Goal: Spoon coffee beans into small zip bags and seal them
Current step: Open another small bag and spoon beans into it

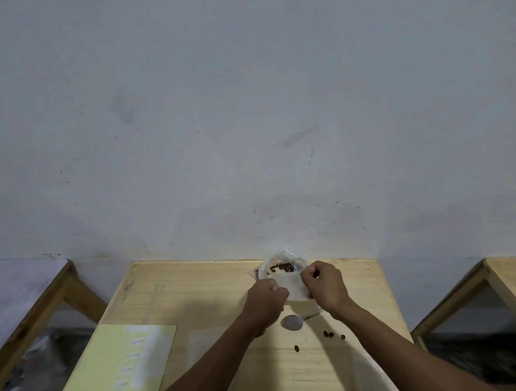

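Across the lower half of the frame sits a pale wooden desk (pixel 213 287) pushed against a scuffed grey wall, with a light green sheet (pixel 110 370) at lower left carrying a column of small white labels; whatever's written on them is too blurry to read, and I can't spot any brand anywhere. Up near the desk's far edge, centre-right, there's a white bowl (pixel 268 271) with coffee beans (pixel 281 267) in it and some clear plastic behind. Just in front of the bowl both hands hold a small zip bag (pixel 293 287) up between them: the left hand (pixel 266 300) has its fingers curled and pinching the bag's left edge, the right hand (pixel 322 283) is doing the same on the right edge. Looks like opening or sealing the top, can't tell which. That bag's gonna be thin, floppy and a bit slick, so pinching right at the zip strip corners seems the way to go. Below the hands a metal spoon (pixel 292 323) lies on the desk, and a few stray beans (pixel 329 334) are scattered lower right of it.
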A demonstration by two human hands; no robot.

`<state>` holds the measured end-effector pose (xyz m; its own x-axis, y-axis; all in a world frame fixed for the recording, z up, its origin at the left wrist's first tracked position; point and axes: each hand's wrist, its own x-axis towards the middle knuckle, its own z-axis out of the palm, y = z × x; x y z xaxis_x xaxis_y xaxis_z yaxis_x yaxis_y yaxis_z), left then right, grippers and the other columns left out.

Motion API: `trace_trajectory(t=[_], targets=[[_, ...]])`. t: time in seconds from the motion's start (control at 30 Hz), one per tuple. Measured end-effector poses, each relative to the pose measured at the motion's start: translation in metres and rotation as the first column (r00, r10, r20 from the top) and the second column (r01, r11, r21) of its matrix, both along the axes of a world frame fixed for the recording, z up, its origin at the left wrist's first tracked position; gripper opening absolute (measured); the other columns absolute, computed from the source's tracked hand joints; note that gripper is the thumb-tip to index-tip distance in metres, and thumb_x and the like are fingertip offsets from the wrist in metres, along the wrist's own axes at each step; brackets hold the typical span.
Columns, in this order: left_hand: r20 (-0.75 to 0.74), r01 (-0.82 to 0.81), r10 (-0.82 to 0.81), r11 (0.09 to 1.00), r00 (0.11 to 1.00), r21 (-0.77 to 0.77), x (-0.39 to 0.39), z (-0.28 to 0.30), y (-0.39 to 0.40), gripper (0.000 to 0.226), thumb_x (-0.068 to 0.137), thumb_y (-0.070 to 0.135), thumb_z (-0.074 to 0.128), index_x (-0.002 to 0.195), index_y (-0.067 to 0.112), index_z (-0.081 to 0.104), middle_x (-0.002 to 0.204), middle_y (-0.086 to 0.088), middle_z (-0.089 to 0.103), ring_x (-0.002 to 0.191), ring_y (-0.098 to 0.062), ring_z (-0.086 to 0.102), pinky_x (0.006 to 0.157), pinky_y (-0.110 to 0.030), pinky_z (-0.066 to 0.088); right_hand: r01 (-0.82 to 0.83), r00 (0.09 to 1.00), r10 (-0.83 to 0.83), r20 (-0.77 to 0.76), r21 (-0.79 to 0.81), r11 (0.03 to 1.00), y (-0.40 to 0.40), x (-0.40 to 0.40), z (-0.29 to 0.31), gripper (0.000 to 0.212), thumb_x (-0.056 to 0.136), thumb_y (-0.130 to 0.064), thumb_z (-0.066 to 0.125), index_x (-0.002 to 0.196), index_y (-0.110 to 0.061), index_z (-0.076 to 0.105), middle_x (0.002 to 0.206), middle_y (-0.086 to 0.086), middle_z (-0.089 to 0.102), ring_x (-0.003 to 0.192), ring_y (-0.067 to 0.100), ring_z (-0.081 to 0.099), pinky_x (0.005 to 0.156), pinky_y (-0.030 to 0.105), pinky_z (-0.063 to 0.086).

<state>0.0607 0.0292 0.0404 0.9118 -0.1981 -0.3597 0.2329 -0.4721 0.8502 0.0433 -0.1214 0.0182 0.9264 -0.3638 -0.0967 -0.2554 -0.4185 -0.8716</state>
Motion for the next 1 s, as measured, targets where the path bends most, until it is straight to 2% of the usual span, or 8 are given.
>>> trace_trajectory(t=[0.1,0.17,0.23,0.3,0.4,0.53,0.73,1.0], targets=[[0.241,-0.002,-0.019,0.996,0.970,0.086,-0.003,-0.004,-0.001,0.031,0.074,0.011,0.062,0.056,0.019,0.039,0.060,0.009,0.040,0.059,-0.011,0.040,0.059,-0.027,0.036,-0.049,0.999,0.049,0.017,-0.006,0.999,-0.005,0.005,0.004,0.018,0.089,-0.016,0.058,0.075,-0.006,0.061,0.076,0.008,0.066,0.072,0.027,0.063,0.068,0.045,0.054],[0.347,-0.027,-0.015,0.993,0.938,0.116,0.000,-0.011,0.004,0.021,0.072,0.025,0.060,0.087,0.013,0.052,0.097,0.000,0.050,0.097,-0.017,0.052,0.084,-0.028,0.045,-0.106,0.994,0.106,0.017,0.032,0.994,-0.008,0.004,0.008,0.018,0.092,-0.017,0.057,0.075,-0.010,0.059,0.080,0.007,0.067,0.075,0.024,0.061,0.071,0.044,0.054],[0.389,0.055,-0.106,0.988,0.915,0.141,0.006,-0.015,0.010,0.059,0.075,0.028,0.055,0.128,0.008,0.043,0.134,-0.003,0.041,0.131,-0.017,0.038,0.105,-0.026,0.037,-0.166,0.986,0.164,0.034,0.078,0.983,-0.010,0.002,0.010,0.021,0.094,-0.018,0.057,0.074,-0.015,0.057,0.078,0.003,0.063,0.072,0.017,0.056,0.071,0.044,0.055],[0.341,0.135,-0.179,0.980,0.923,0.149,0.007,-0.005,0.014,0.064,0.084,0.024,0.055,0.143,0.016,0.034,0.141,0.005,0.039,0.120,-0.005,0.044,0.094,-0.012,0.038,-0.196,0.980,0.191,0.060,0.088,0.977,-0.012,0.001,0.012,0.021,0.096,-0.020,0.056,0.075,-0.018,0.056,0.080,0.003,0.063,0.072,0.017,0.060,0.067,0.043,0.055],[0.250,0.220,-0.271,0.951,0.929,0.216,0.007,0.008,0.012,0.039,0.086,0.028,0.051,0.125,0.026,0.051,0.115,0.005,0.062,0.079,-0.002,0.058,0.079,-0.026,0.050,-0.163,0.975,0.158,0.153,0.021,0.986,-0.007,-0.001,0.016,0.017,0.097,-0.016,0.054,0.080,-0.017,0.056,0.081,0.002,0.067,0.076,0.018,0.069,0.064,0.033,0.053],[0.137,0.281,-0.309,0.941,0.941,0.189,0.008,0.017,0.006,0.025,0.094,0.031,0.044,0.115,0.022,0.055,0.091,0.004,0.061,0.069,-0.003,0.055,0.062,-0.024,0.044,-0.008,0.950,0.032,0.311,-0.079,0.997,0.001,0.000,0.021,0.014,0.098,-0.016,0.052,0.086,-0.020,0.059,0.083,-0.007,0.066,0.079,0.013,0.067,0.066,0.026,0.052],[0.251,0.262,-0.266,0.964,0.931,0.051,0.002,0.014,0.011,0.049,0.093,0.049,0.054,0.136,0.026,0.048,0.120,0.017,0.056,0.093,0.000,0.056,0.069,-0.008,0.044,0.088,0.970,-0.132,0.205,0.209,0.974,-0.005,0.006,0.025,0.014,0.095,-0.019,0.053,0.082,-0.017,0.058,0.086,-0.003,0.065,0.080,0.019,0.070,0.066,0.044,0.058],[0.487,0.126,-0.266,0.946,0.832,0.300,-0.002,-0.023,0.004,0.089,0.073,0.045,0.072,0.147,0.019,0.030,0.141,0.001,0.048,0.127,-0.018,0.046,0.095,-0.040,0.049,0.224,0.973,-0.120,-0.196,0.694,0.684,-0.002,0.017,0.037,0.011,0.097,-0.007,0.053,0.086,-0.004,0.053,0.098,0.016,0.052,0.082,0.033,0.060,0.061,0.047,0.061]])
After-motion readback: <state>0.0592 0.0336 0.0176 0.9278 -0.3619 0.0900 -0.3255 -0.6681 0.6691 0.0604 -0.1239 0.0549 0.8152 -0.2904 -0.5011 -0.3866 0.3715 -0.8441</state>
